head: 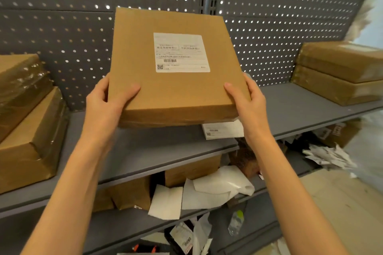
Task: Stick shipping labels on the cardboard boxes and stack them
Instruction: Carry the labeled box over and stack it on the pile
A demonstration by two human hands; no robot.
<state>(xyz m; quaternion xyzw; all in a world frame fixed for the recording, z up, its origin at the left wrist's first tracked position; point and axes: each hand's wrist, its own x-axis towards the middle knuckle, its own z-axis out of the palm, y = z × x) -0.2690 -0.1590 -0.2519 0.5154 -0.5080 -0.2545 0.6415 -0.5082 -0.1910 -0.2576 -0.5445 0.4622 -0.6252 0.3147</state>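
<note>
Both hands, left at 8 o'clock, right at 4, clasp the flat brown labelled cardboard box; it looks stiff, light, best held by opposite edges.

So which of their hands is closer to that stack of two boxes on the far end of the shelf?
Right. The right hand grips the labelled box's near corner on the stack's side; the left hand grips the opposite corner, farther away.
</note>
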